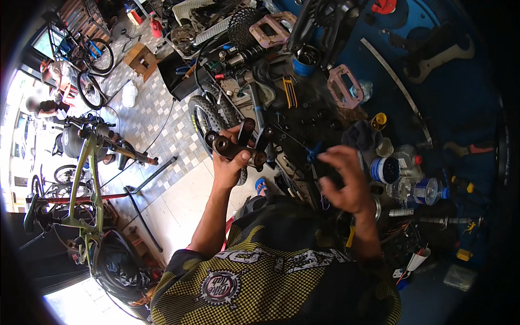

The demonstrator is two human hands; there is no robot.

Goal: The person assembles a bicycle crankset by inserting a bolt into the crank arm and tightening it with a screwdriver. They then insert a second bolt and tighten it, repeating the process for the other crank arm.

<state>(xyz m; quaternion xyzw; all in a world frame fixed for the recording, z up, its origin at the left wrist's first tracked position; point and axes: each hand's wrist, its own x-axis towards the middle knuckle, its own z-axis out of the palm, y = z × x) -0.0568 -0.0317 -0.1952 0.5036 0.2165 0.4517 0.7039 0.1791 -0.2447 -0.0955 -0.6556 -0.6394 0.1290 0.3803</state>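
Note:
My left hand (226, 170) is closed around a dark brown bicycle suspension link (229, 148), a forked part with round holes at its ends. The thumb presses on its near side, and the link is held up in front of the bench. To the right, my right hand (351, 184) has its fingers spread and curved. Just off its fingertips is a blue-handled tool (312, 153) with a thin shaft pointing toward the link; whether the fingertips touch the handle I cannot tell. Under that tool the dark bench (306, 119) carries several small dark parts.
A yellow hex key set (290, 92), pink pedals (345, 86) and a cassette (242, 27) lie across the bench. Plastic bottles (406, 162) and a yellow cup (379, 120) stand at right. A green bike frame (86, 184) is at left, a tyre (208, 116) below the bench edge. Another person (51, 103) is far left.

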